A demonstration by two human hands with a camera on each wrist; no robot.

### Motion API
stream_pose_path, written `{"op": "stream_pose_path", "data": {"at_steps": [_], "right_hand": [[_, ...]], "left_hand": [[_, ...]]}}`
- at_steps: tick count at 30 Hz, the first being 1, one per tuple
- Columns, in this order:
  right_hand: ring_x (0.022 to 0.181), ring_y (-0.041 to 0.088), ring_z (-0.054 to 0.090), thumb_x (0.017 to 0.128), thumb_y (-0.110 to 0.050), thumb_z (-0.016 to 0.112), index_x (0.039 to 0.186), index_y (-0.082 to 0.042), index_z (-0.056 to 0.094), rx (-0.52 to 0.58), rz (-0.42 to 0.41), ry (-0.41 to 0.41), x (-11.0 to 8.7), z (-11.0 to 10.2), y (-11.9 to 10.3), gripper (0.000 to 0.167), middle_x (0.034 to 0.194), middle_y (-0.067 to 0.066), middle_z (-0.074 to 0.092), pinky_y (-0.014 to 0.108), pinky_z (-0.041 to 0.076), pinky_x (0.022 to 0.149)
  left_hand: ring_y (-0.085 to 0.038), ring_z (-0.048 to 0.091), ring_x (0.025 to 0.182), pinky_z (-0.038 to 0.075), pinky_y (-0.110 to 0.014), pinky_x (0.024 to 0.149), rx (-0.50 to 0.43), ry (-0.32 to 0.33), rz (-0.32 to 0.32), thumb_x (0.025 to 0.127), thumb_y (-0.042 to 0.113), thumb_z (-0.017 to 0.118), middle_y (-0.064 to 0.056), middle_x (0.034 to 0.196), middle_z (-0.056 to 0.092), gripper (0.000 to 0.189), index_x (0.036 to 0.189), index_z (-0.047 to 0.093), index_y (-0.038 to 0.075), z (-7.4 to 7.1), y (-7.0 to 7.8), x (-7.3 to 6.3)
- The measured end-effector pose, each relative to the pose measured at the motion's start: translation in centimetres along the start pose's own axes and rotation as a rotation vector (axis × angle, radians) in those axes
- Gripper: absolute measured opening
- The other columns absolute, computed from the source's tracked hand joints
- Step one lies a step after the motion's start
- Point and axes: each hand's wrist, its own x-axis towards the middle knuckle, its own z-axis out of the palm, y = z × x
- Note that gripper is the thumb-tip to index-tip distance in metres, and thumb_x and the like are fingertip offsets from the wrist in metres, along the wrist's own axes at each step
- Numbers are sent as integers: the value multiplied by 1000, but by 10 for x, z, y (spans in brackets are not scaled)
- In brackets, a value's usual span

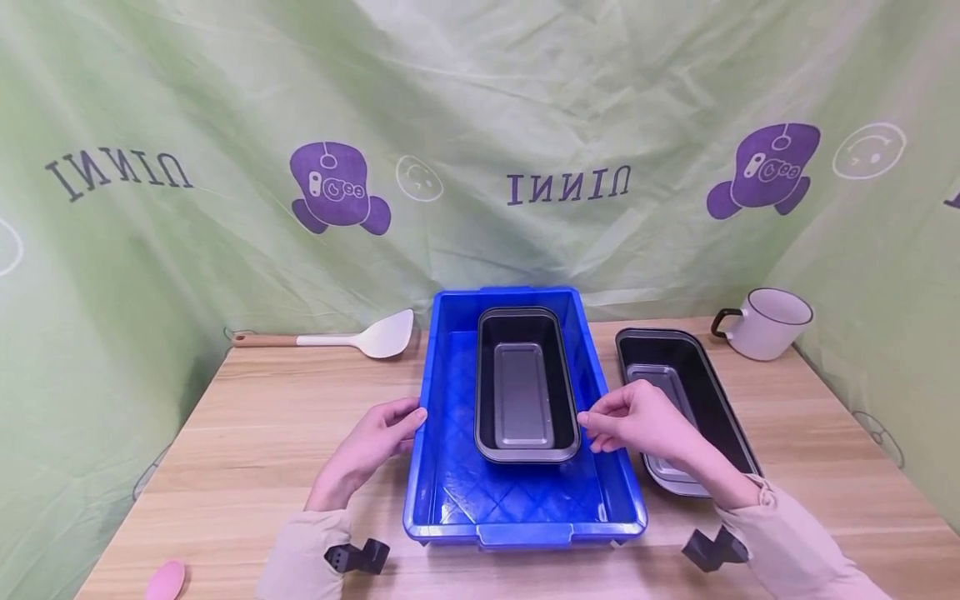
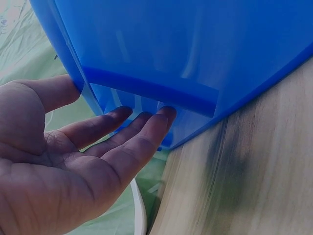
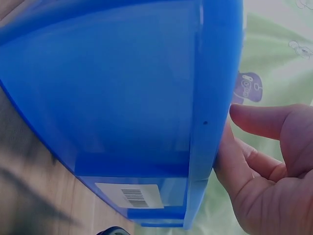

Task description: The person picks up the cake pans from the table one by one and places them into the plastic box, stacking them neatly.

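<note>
A blue plastic bin [image 1: 525, 535] stands at the middle of the wooden table. Inside it is a dark loaf pan [image 1: 522, 396], toward the bin's right side. My right hand [image 1: 633, 421] reaches over the bin's right rim and pinches the pan's right edge; in the right wrist view, the bin wall hides the pan. On the opposite side, my left hand [image 1: 382, 433] holds the bin's left rim, thumb on top and fingers [image 2: 137, 147] below against the outer wall. A second loaf pan [image 1: 708, 400] lies right of the bin, partly behind my right hand and forearm.
A white spatula [image 1: 386, 335] with a wooden handle lies at the back left. At the back right stands a white mug [image 1: 771, 325] with a black handle. A pink rounded object [image 1: 167, 579] sits near the front left. A green curtain [image 1: 480, 100] hangs behind the table.
</note>
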Motion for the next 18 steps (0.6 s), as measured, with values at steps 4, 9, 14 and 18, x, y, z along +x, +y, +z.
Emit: {"op": "stream_pose_path", "data": {"at_steps": [4,9,14,18], "right_hand": [[65,22,69,88,-9,68,93,15,67,38,-8,1,0,-2,0,24,75,19,70,32,59,61],[68,22,70,88,-6,67,98,15,66,66,-34,-3,-1,-5,0,23,81,16,71,32,59,63],[71,20,70,88,-6,67,103,16,64,74,-57,24,-5,-10,-1,27,84,16,71,31,59,65],[74,17,70,89,-7,67,105,16,63,72,-80,84,-12,-17,2,29,87,20,70,32,59,67]], "left_hand": [[-22,67,92,55,-31,82,-2,-4,6,101,17,50,-31,121,55,50,136,39,-16,0,0,0],[-17,66,91,55,-30,82,6,2,5,100,18,50,-29,121,57,50,136,39,-15,0,1,0],[-15,65,93,54,-29,83,17,11,5,100,17,50,-27,121,57,50,137,38,-15,-1,0,0],[-18,65,96,54,-31,85,12,-5,14,101,16,49,-27,122,57,51,138,36,-15,-1,1,-1]]}}
